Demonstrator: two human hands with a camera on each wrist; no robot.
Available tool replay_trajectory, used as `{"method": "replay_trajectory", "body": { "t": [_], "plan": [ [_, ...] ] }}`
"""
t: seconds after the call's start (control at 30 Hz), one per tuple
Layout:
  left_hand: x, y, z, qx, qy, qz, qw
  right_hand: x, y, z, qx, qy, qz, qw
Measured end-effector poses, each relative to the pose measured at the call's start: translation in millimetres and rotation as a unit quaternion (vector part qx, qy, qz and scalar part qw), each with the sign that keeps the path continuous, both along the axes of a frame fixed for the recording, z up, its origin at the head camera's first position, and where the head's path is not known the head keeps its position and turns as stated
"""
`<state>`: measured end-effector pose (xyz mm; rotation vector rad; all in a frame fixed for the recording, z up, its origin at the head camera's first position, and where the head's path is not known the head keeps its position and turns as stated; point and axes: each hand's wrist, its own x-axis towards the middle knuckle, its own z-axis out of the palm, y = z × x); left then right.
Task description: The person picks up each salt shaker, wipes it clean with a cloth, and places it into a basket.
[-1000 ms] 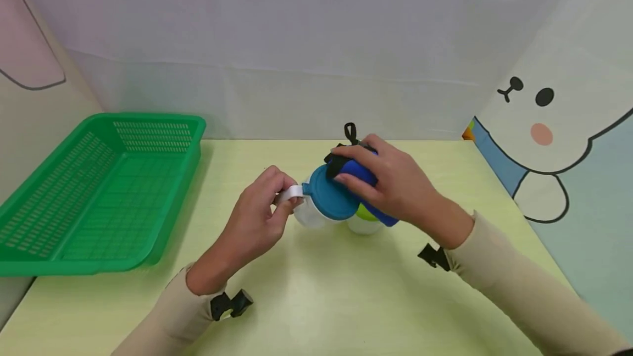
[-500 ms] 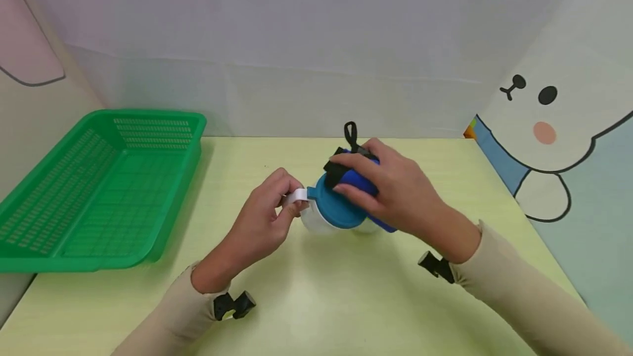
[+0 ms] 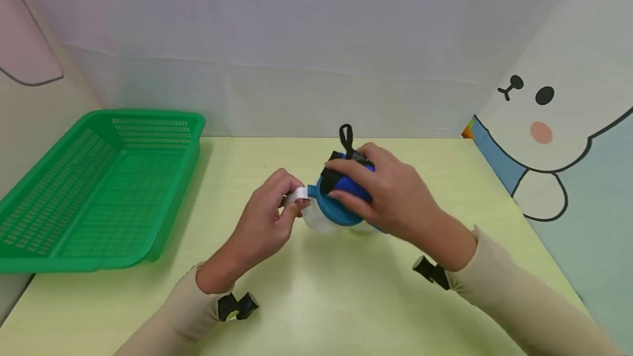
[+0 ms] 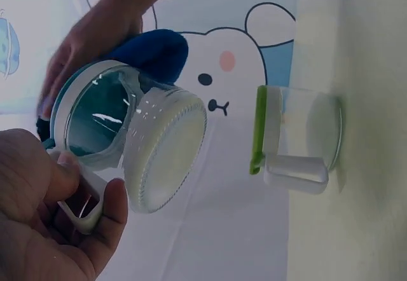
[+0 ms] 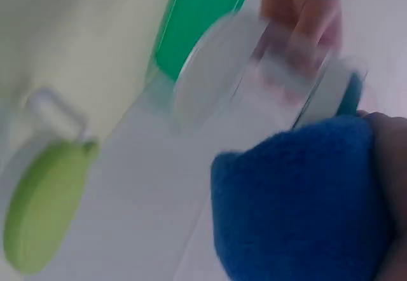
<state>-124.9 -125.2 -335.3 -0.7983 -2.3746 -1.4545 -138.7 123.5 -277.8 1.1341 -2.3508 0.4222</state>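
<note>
In the head view my left hand (image 3: pixel 264 213) pinches the white handle (image 3: pixel 298 195) of a clear jar with a blue lid (image 3: pixel 338 212). The left wrist view shows this jar (image 4: pixel 165 147) tilted and held off the table. My right hand (image 3: pixel 403 191) grips a blue fuzzy cloth-like pad (image 3: pixel 352 187) with black trim and a black loop (image 3: pixel 346 136), pressed on the lid. Its fuzzy blue side (image 5: pixel 299 205) fills much of the right wrist view. Below, a second clear jar with a green lid (image 4: pixel 261 128) stands on the table, mostly hidden from the head camera.
A green plastic basket (image 3: pixel 153 240) with slotted sides stands at the left of the pale yellow table (image 3: pixel 316 301). White sheeting (image 3: pixel 296 59) hangs along the back. A panel with a cartoon animal (image 3: pixel 568 147) borders the right side.
The blue-lidded jar and left hand have shifted slightly right and toward me. The right hand and blue pad have slid a little left across the lid.
</note>
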Motion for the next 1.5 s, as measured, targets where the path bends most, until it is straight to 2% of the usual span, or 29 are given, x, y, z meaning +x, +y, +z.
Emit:
{"method": "replay_trajectory", "body": {
  "t": [0.1,0.17,0.27,0.4,0.5,0.6,0.67,0.73,0.83,0.9,1.0,1.1,1.2,1.27,1.37,1.43,1.5],
  "plan": [
    [-1.2,-0.9,-0.9,0.0,0.002,0.013,0.9999,13.3,-4.2,-6.6,0.006,0.018,0.038,0.9991],
    [-0.8,-4.7,0.0,0.001,0.006,0.029,0.9996,16.6,0.0,-12.6,0.006,0.027,0.046,0.9986],
    [0.4,-9.1,0.4,-0.003,0.009,0.034,0.9994,7.7,8.3,-16.8,-0.005,0.027,0.026,0.9993],
    [1.2,-4.9,-1.4,-0.02,0.015,0.007,0.9997,-5.7,3.6,-11.3,-0.012,0.023,-0.001,0.9997],
    [0.6,-0.9,-2.0,-0.025,0.022,0.007,0.9994,1.6,-6.2,-9.2,-0.006,0.033,0.018,0.9993],
    [-0.1,-3.7,-0.1,-0.02,0.025,0.034,0.9989,14.0,-6.1,-14.5,-0.004,0.041,0.049,0.998],
    [-0.4,-8.2,1.6,-0.015,0.021,0.047,0.9986,15.6,-0.4,-19.3,-0.005,0.035,0.054,0.9979],
    [-0.2,-11.9,2.9,-0.011,0.014,0.05,0.9986,10.5,6.1,-20.6,-0.012,0.017,0.044,0.9988],
    [0.6,-12.4,2.3,-0.005,0.003,0.035,0.9994,-2.9,9.1,-15.5,-0.022,-0.017,0.017,0.9995],
    [0.6,-8.8,0.2,-0.006,-0.005,0.024,0.9997,-7.5,4.7,-10.3,-0.024,-0.029,0.014,0.9992],
    [0.0,-4.2,-2.6,-0.006,-0.005,0.024,0.9997,-2.2,-4.7,-8.0,-0.019,-0.023,0.037,0.9989],
    [-1.0,-6.5,-1.9,-0.002,0.007,0.047,0.9989,8.2,-4.8,-13.5,-0.014,-0.014,0.061,0.9979],
    [-1.7,-14.2,2.3,0.004,0.019,0.067,0.9976,6.5,4.6,-18.7,-0.02,-0.025,0.054,0.998],
    [-1.7,-17.3,5.0,0.006,0.02,0.06,0.998,-2.4,10.2,-17.3,-0.029,-0.043,0.035,0.998],
    [-0.9,-14.6,6.2,-0.003,0.015,0.031,0.9994,-16.4,9.1,-8.8,-0.039,-0.058,0.013,0.9975],
    [-0.6,-9.4,4.7,-0.008,0.014,0.019,0.9997,-18.0,3.1,-3.8,-0.038,-0.051,0.015,0.9979],
    [-0.8,-4.9,3.4,-0.009,0.017,0.025,0.9995,-11.5,-3.5,-2.2,-0.029,-0.031,0.037,0.9984]
  ]
}}
